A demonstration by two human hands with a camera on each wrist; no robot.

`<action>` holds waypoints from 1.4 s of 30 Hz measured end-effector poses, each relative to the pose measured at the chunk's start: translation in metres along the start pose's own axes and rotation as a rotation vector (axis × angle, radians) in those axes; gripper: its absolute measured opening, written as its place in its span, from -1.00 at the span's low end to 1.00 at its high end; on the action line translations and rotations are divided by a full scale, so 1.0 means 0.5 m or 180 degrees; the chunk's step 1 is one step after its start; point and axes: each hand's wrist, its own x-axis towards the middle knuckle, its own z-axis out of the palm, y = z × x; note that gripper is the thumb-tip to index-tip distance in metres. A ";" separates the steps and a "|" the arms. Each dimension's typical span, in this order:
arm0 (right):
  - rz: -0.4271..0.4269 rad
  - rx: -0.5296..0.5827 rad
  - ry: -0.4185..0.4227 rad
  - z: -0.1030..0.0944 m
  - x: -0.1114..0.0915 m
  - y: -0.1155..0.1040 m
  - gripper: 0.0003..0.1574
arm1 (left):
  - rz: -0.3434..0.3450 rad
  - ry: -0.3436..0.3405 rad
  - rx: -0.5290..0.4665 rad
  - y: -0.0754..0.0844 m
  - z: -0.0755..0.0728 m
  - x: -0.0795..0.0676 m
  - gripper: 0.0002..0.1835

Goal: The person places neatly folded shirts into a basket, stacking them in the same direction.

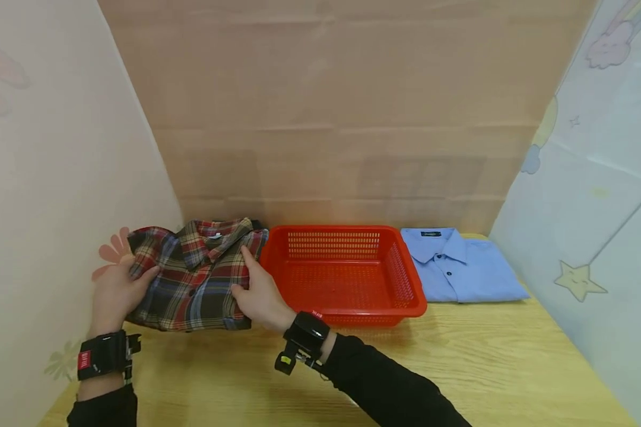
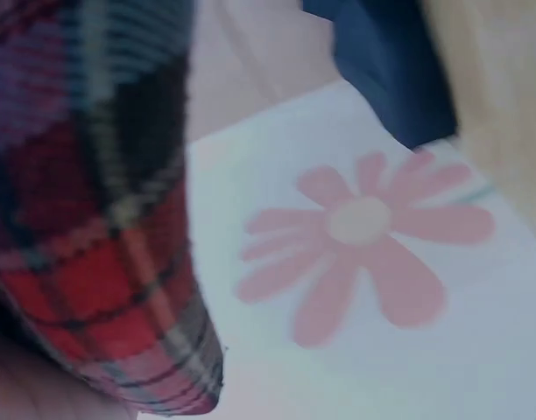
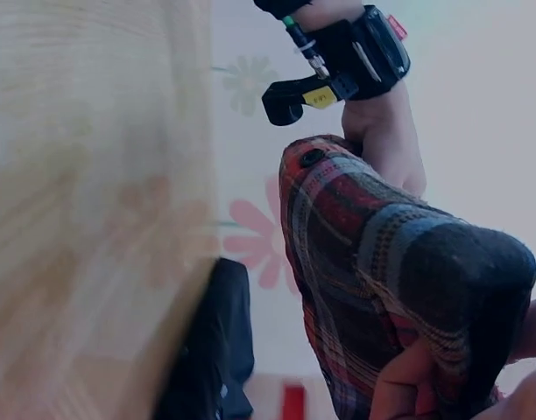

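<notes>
Over on the left side of the table, two bare hands have hold of a folded plaid flannel shirt in red, black, blue and cream, one on each side edge. Left hand has its thumb on top of the fabric with the rest mostly out of sight, so it's clamped on that edge; right hand pinches the opposite one, and its wrist view shows fingers curled in against the cloth. Shirt's up off the table, collar pointing away from the person, tilted a bit. Both wrists have chunky black camera bands, and the sleeves are black too. Lower down, sort of behind the shirt, some dark folded cloth sits on the tabletop, can't really tell what it is. Just right of the plaid one is a red plastic rectangular basket with slotted walls, and beyond that a folded light-blue button-up shirt with a dark collar label. All on a pale wood-grain table, with a creased brown backdrop at the back and white side panels printed with pastel flowers, stars and clouds.
</notes>
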 end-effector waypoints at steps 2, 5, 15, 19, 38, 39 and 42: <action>0.0051 0.0089 -0.0040 -0.027 -0.004 -0.002 -0.01 | -0.0083 -0.0004 -0.0007 0.028 0.001 0.006 -0.62; 0.0137 0.0260 -0.0077 -0.067 -0.011 -0.005 -0.01 | -0.0133 -0.0019 -0.0051 0.067 0.006 0.015 -0.60; 0.0252 0.0107 0.0089 -0.163 -0.025 -0.005 -0.01 | -0.0121 -0.0046 -0.0525 0.147 0.049 0.039 -0.44; 0.0263 -0.0029 0.0122 -0.167 -0.021 -0.007 -0.02 | -0.0218 -0.0120 -0.0733 0.142 0.054 0.039 -0.22; 0.0413 -0.0684 0.0137 -0.146 -0.032 -0.032 -0.05 | 0.0638 0.0110 -0.1325 0.077 0.069 0.050 -0.73; 0.0412 -0.0721 0.0131 -0.145 -0.032 -0.035 -0.05 | 0.0639 0.0073 -0.1328 0.073 0.068 0.052 -0.70; 0.0380 -0.0879 0.0142 -0.144 -0.029 -0.041 -0.04 | 0.0680 -0.0038 -0.1344 0.065 0.061 0.058 -0.61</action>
